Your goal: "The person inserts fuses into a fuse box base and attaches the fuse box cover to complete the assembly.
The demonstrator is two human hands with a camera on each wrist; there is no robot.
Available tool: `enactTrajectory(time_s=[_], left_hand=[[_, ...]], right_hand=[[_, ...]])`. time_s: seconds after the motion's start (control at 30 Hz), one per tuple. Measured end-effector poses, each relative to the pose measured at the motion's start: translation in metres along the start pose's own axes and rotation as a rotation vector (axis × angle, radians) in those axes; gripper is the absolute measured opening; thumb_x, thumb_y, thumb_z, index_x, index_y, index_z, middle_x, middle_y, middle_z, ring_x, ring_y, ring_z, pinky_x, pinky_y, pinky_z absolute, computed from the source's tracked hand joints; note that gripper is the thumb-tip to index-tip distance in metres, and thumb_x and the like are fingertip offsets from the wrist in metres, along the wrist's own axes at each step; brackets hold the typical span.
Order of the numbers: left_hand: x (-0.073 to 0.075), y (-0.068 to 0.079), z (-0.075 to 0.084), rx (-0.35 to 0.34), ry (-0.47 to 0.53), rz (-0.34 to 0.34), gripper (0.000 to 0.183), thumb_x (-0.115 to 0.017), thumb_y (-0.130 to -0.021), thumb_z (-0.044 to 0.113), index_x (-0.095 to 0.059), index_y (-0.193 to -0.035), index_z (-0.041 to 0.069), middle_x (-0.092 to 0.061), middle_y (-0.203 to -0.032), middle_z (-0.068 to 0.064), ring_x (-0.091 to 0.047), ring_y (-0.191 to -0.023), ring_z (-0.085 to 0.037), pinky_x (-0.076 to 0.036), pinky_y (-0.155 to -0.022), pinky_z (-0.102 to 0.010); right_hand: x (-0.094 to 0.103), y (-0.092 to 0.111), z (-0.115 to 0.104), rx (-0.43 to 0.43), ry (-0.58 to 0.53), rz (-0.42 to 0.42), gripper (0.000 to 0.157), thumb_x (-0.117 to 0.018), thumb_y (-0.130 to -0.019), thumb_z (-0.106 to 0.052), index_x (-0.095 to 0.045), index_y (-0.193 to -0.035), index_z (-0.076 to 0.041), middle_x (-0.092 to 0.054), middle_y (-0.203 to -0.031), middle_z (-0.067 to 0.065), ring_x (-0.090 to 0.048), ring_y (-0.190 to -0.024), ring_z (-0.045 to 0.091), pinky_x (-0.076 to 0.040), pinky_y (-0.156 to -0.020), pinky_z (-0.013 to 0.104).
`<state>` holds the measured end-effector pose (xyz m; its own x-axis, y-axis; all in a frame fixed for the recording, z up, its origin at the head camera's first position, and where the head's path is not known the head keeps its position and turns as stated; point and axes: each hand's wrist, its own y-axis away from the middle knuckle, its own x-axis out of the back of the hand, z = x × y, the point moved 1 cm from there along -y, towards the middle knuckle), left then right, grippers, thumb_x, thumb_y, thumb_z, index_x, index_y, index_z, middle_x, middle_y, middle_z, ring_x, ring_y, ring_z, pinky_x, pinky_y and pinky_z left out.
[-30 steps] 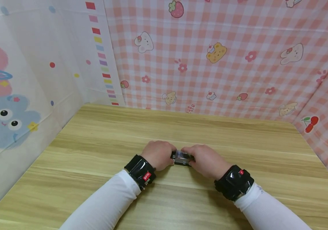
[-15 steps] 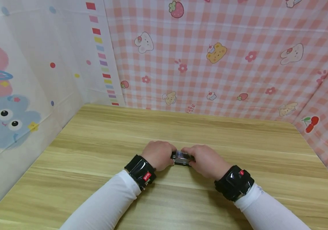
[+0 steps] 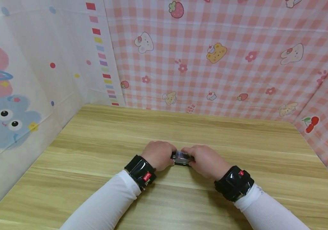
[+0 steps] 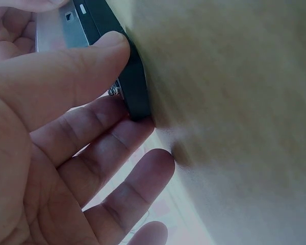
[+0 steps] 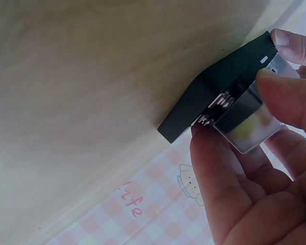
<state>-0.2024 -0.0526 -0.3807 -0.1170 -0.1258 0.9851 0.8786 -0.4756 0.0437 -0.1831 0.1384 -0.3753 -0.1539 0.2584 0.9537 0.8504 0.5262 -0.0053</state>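
On the wooden table, a small device (image 3: 182, 158) has a black base (image 5: 214, 81) and a clear plastic cover (image 5: 250, 130). Metal coils (image 5: 224, 100) show at one end, and its exact kind is not clear. My left hand (image 3: 158, 155) pinches the device's left end, the thumb (image 4: 109, 48) over the base and the fingertips against its far side. At the right end my right hand (image 3: 207, 160) holds it, thumb along the clear cover and a finger beside the coils. The fingers partly hide both ends.
The wooden table (image 3: 164, 204) surrounds the hands. Behind it hangs a pink checked cloth (image 3: 195, 80), and a pale printed cloth (image 3: 60, 89) covers the left side. Black straps (image 3: 234, 182) sit on both wrists.
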Motion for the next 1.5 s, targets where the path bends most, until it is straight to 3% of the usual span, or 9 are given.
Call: enactTrajectory(time_s=[1.5], left_hand=[[-0.0010, -0.0006, -0.0003, -0.005, -0.006, -0.003, 0.018, -0.086, -0.087, 0.033, -0.079, -0.101, 0.025, -0.074, -0.090, 0.010, -0.061, -0.075, -0.013, -0.049, -0.076, -0.038]], right_hand=[[0.0003, 0.0003, -0.0019, -0.030, 0.006, -0.015, 0.045, -0.080, -0.090, -0.003, -0.072, -0.132, -0.019, -0.076, -0.107, 0.000, -0.066, -0.092, 0.012, -0.058, -0.086, 0.038]])
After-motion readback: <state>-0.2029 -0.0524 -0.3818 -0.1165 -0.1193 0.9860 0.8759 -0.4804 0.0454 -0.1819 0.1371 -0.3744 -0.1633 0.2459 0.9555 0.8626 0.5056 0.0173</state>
